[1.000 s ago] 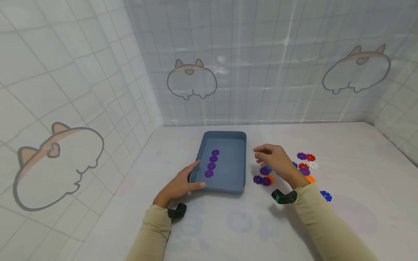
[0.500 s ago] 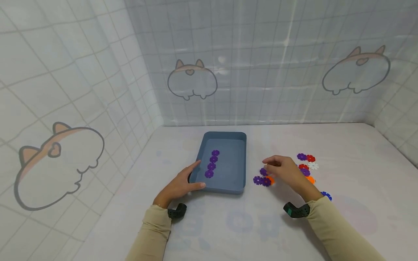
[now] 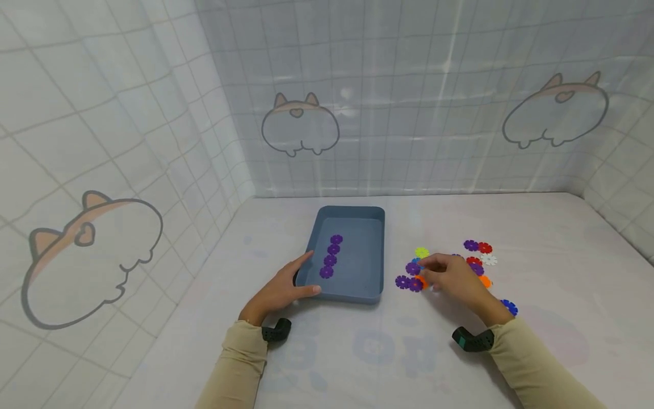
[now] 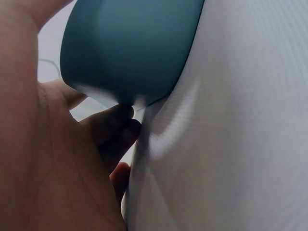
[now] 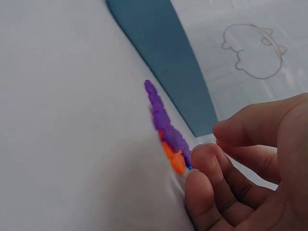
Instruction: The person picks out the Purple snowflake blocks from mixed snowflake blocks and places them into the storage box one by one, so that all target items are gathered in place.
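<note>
A blue-grey tray (image 3: 367, 255) lies on the white-covered table, with a column of several purple flower-shaped discs (image 3: 330, 260) inside. My left hand (image 3: 280, 289) rests at its near left corner, the thumb along the near rim and the index finger at the left rim. In the left wrist view, fingers (image 4: 113, 127) lie against the tray's outer corner. My right hand (image 3: 455, 281) is low over the disc pile, its bent fingertips beside a purple disc (image 3: 413, 268). The right wrist view shows thumb and fingers loosely curved near purple discs (image 5: 161, 115); nothing shows between them.
Beside the right hand lie a yellow disc (image 3: 422, 252) and an orange disc (image 3: 422, 282). Further right are a red disc (image 3: 485, 247), a white disc (image 3: 489, 259) and a blue disc (image 3: 509, 307). A tile-patterned sheet (image 3: 409, 142) stands behind.
My right hand has moved right and down, from above the table by the tray to the disc pile. The yellow disc has come into view. My left hand and the tray stay put.
</note>
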`<act>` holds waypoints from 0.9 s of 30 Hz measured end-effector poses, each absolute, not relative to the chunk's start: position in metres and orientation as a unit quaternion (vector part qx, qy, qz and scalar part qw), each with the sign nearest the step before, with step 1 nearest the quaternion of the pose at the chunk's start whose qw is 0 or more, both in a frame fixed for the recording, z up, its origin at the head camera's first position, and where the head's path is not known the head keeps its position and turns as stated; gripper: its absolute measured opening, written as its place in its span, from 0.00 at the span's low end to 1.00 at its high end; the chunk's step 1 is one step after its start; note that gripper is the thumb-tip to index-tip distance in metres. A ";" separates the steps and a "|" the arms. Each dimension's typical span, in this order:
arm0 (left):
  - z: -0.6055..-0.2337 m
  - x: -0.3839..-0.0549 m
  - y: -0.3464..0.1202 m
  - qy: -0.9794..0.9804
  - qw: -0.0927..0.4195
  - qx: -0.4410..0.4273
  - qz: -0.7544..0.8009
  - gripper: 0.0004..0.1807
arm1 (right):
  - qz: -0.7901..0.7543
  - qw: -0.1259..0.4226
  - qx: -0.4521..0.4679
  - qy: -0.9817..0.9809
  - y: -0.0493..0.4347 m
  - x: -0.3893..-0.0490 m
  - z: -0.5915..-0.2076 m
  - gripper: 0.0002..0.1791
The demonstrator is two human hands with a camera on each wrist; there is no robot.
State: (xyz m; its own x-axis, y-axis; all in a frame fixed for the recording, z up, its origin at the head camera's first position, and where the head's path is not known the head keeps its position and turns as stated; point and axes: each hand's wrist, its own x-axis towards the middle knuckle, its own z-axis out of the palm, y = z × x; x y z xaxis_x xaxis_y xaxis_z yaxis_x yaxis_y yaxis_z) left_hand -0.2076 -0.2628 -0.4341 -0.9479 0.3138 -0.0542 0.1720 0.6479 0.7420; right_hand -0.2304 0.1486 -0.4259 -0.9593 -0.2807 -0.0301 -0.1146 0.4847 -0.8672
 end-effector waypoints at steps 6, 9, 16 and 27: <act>-0.433 -0.209 -0.262 0.903 0.093 0.136 0.397 0.51 | -0.464 0.075 -0.127 0.873 0.148 -0.228 -0.432 0.13; -0.432 -0.208 -0.261 0.902 0.095 0.134 0.399 0.51 | -0.446 0.072 -0.136 0.882 0.148 -0.227 -0.435 0.14; -0.433 -0.208 -0.261 0.904 0.092 0.134 0.396 0.51 | -0.418 0.068 -0.153 0.893 0.145 -0.226 -0.438 0.15; -0.433 -0.207 -0.263 0.903 0.090 0.135 0.398 0.51 | -0.400 0.055 -0.169 0.899 0.139 -0.221 -0.436 0.15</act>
